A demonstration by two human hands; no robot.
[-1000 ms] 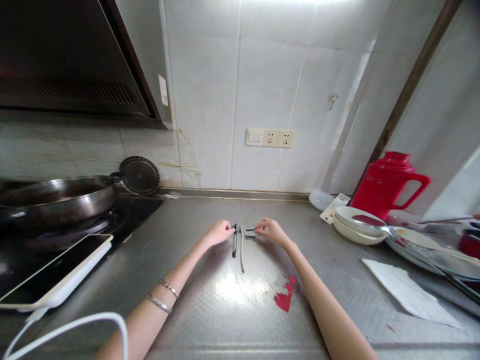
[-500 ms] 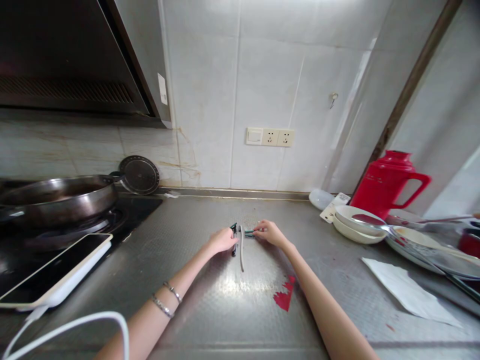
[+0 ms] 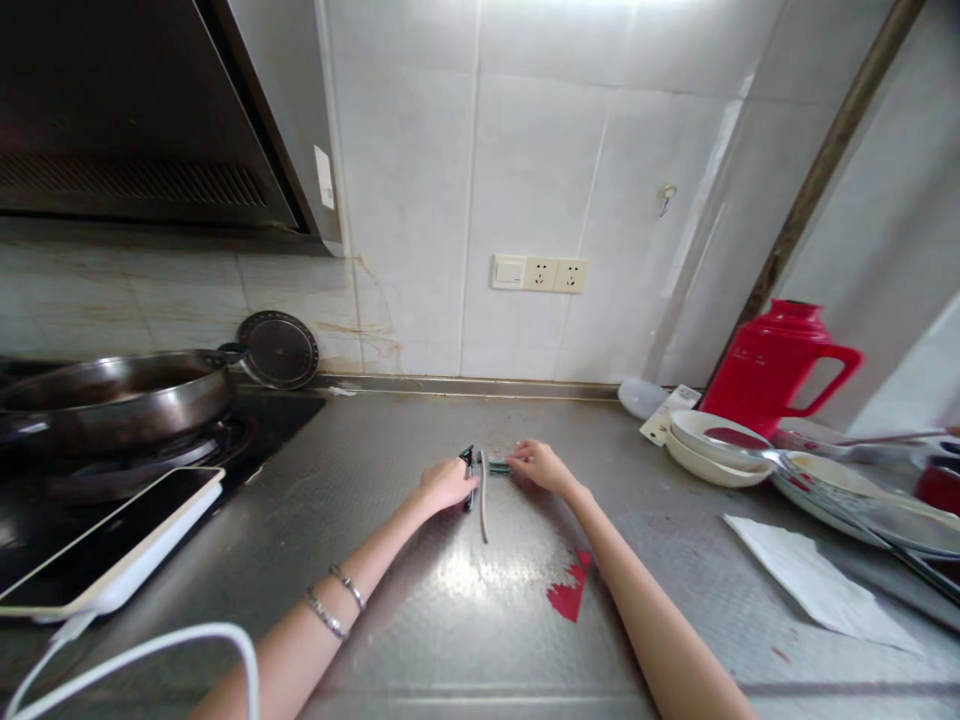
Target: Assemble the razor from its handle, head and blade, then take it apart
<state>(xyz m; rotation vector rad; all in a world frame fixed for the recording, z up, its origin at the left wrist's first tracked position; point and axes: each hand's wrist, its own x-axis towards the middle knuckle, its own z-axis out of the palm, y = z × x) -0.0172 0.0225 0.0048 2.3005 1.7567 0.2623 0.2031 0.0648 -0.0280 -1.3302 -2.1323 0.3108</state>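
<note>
Glossy, perhaps embossed steel counter (image 3: 465, 610)

Bright overhead light, wide bent view.
Light pours in from the top centre and washes out the tiles (image 3: 540, 30) there. A white glare patch sits on the steel counter (image 3: 465, 585) at lower middle, where shadows are soft. The hood (image 3: 112, 110) at upper left is dark. Straight lines lean and bow near the edges; focus is sharp.
</note>
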